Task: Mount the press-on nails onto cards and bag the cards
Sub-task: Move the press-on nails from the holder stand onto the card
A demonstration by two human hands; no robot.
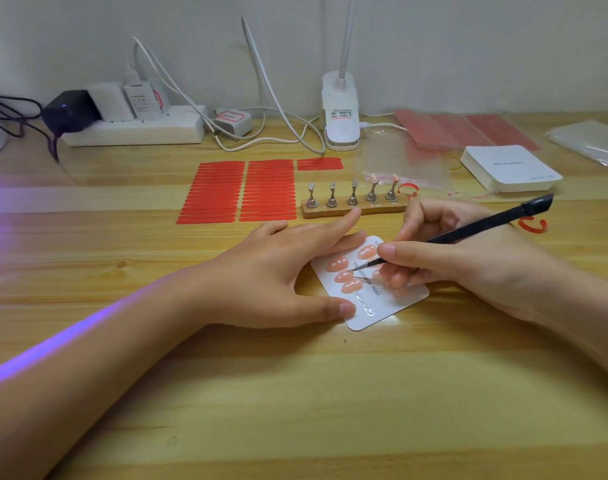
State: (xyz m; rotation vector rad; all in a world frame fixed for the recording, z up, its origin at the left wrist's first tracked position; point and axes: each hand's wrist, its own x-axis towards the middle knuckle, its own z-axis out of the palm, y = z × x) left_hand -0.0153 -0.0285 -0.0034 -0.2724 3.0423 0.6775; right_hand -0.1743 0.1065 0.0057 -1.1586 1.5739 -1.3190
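A white card (385, 306) printed "Handmade Nail" lies on the wooden table at centre. Several peach press-on nails (344, 275) sit on it in two rows. My left hand (271, 271) lies flat beside the card, its thumb and fingers pressing on the card's left edges. My right hand (468, 261) grips black tweezers (451, 233), whose tips touch a nail in the left row. Behind the card stands a wooden holder (354, 209) with several metal stands; the two at the right carry peach nails (394, 178).
Sheets of red adhesive strips (240, 188) lie behind my left hand. A stack of white cards (510, 168), clear bags (399, 161) and pink sheets (465, 129) lie at the back right. A clip lamp (340, 112), power strip (132, 128) and cables line the wall.
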